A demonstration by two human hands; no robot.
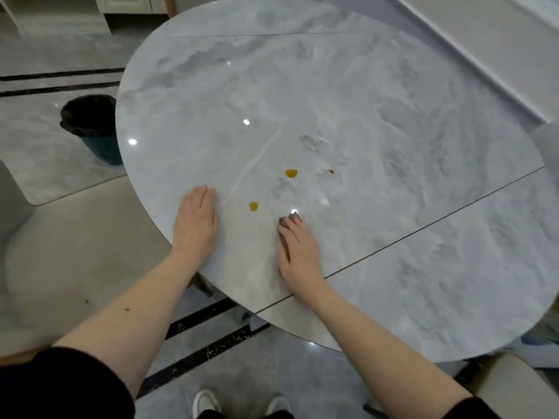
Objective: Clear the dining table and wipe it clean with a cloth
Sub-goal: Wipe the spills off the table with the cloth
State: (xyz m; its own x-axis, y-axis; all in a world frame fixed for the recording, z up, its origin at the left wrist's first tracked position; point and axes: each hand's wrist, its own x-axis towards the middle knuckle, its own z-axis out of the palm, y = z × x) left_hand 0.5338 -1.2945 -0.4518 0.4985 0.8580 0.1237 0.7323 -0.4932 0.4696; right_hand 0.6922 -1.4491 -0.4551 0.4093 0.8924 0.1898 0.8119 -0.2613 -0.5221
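Bare of any cloth, the left hand (196, 220) was found laid flat on the surface (348, 110) near its front edge, fingers straight and together, nothing held. The right hand (298, 247) was likewise laid flat, fingers extended and holding nothing, just beside the seam that crosses the marble-patterned top; its fingertips were blurred.

Between and beyond the two hands, amber spots were noted: one spot (253, 206) between the hands, a second spot (291, 173) further in, and a small third spot (331, 171) to its right. No dishes were seen on the surface, so clearing was judged done and wiping not yet begun. No cloth was visible anywhere in view.

Risk was judged as follows: either hand, if slid forward, could be drawn through the nearest spot and smear it; a dry wipe could spread the residue.

Count: two hands, three spots, one bin (90, 128) on the floor at the left, two shoes at the bottom edge.
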